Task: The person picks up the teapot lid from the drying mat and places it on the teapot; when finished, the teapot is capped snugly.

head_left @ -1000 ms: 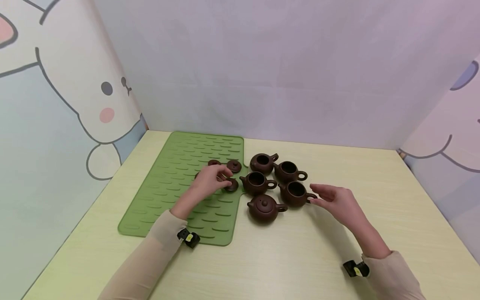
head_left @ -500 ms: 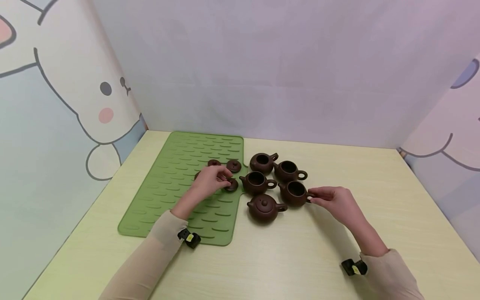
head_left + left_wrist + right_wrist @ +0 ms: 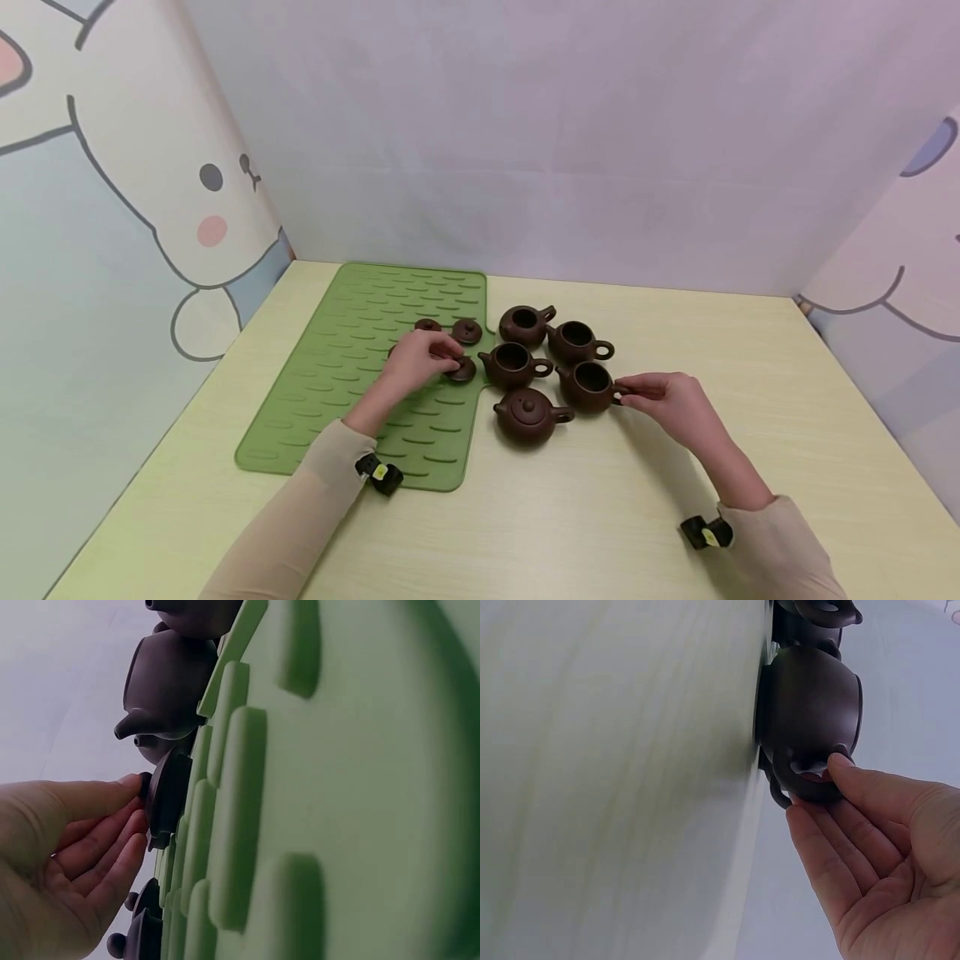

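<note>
My left hand point(image 3: 415, 361) pinches the knob of a dark brown teapot lid point(image 3: 462, 371) with thumb and fingertips. In the left wrist view, that lid point(image 3: 166, 799) sits tilted close over the green mat's ridges. At the right, my right hand point(image 3: 675, 408) holds the handle of a lidless dark brown teapot point(image 3: 587, 388) between thumb and fingers. The right wrist view shows this teapot point(image 3: 810, 701) upright on the table, the thumb on top of its handle. A lidded teapot point(image 3: 527, 417) stands nearer to me, to its left.
Three more lidless teapots cluster behind, one point(image 3: 512, 365) beside the mat's edge. Other lids, such as one with a small knob point(image 3: 467, 332), lie on the green mat point(image 3: 360, 333), partly hidden by my left hand. A pale wall point(image 3: 540, 167) closes the table's far side.
My right hand has moved slightly left and taken hold of the teapot's handle, its fingers closing on it. My left hand stays at the lid, almost unmoved.
</note>
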A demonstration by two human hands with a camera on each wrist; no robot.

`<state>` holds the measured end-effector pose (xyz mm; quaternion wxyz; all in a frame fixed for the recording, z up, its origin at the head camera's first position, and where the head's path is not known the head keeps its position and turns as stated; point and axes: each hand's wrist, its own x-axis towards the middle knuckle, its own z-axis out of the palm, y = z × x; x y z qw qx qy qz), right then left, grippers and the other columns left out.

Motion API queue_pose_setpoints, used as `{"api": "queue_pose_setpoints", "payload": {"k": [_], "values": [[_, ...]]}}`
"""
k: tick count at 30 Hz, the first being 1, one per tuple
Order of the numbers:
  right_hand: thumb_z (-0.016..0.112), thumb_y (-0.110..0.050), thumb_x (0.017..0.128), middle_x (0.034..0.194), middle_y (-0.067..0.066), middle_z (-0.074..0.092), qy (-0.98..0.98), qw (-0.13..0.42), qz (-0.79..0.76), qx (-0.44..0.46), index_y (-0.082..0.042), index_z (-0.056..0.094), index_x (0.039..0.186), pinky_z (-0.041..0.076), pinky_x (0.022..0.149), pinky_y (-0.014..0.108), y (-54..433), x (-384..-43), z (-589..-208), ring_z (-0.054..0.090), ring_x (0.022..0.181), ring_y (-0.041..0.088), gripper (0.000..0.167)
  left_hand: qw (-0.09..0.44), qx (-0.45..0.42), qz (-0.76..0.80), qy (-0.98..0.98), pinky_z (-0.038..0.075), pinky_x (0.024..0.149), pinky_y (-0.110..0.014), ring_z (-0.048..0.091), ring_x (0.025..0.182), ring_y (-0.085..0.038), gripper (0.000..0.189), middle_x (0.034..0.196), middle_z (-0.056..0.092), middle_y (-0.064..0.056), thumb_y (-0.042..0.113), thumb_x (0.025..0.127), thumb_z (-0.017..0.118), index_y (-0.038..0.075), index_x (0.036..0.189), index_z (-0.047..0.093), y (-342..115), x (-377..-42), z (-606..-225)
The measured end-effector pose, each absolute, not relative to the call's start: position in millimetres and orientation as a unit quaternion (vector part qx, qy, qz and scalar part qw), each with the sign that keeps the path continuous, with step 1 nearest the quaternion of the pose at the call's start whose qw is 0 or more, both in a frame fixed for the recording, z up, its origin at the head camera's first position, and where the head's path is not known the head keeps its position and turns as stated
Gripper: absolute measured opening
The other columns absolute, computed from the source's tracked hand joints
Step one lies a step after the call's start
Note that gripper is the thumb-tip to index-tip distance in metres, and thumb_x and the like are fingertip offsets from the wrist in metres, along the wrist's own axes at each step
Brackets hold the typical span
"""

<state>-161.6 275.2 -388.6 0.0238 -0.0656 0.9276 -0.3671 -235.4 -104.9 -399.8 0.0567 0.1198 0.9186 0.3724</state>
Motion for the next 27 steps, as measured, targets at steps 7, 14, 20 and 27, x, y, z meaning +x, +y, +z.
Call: {"api": "queue_pose_setpoints", "payload": {"k": [7, 14, 20, 27], "values": [[0.074, -0.015, 0.090, 0.109, 0.013, 0.076, 0.924, 0.031, -0.376, -0.062, -0.006, 0.075, 0.115, 0.054, 0.074, 0.015, 275.5, -161.6, -388.8, 0.072, 0.090, 0.001, 0.027, 0.053, 0.119, 0.362, 0.923, 0.056, 0.091, -0.040, 0.070, 0.104, -0.022, 0.019, 0.110, 0.076, -0.002, 0.018, 0.087, 0.078, 0.019, 0.106, 0.077, -104.4, -237.2, -401.6], [0.074, -0.013, 0.090, 0.108, 0.013, 0.076, 0.926, 0.027, -0.372, -0.063, -0.005, 0.075, 0.114, 0.054, 0.073, 0.015, 274.9, -162.5, -388.7, 0.071, 0.089, -0.001, 0.026, 0.049, 0.114, 0.359, 0.925, 0.056, 0.090, -0.040, 0.070, 0.103, -0.020, 0.017, 0.107, 0.077, 0.001, 0.019, 0.086, 0.079, 0.022, 0.103, 0.079, -104.3, -237.8, -402.9], [0.074, -0.013, 0.090, 0.106, 0.013, 0.077, 0.929, 0.023, -0.365, -0.062, -0.005, 0.076, 0.113, 0.054, 0.073, 0.015, 273.8, -162.5, -388.3, 0.073, 0.089, 0.003, 0.024, 0.044, 0.112, 0.370, 0.921, 0.057, 0.087, -0.039, 0.071, 0.098, -0.019, 0.014, 0.102, 0.078, 0.002, 0.019, 0.085, 0.080, 0.022, 0.099, 0.080, -103.8, -236.3, -400.9], [0.074, -0.013, 0.089, 0.103, 0.011, 0.078, 0.935, 0.012, -0.348, -0.063, -0.007, 0.077, 0.110, 0.053, 0.073, 0.017, 273.9, -162.9, -388.8, 0.073, 0.092, 0.010, 0.022, 0.030, 0.118, 0.392, 0.912, 0.057, 0.087, -0.038, 0.071, 0.097, -0.020, 0.014, 0.101, 0.078, -0.002, 0.016, 0.085, 0.080, 0.018, 0.099, 0.080, -105.4, -237.5, -396.7]]}}
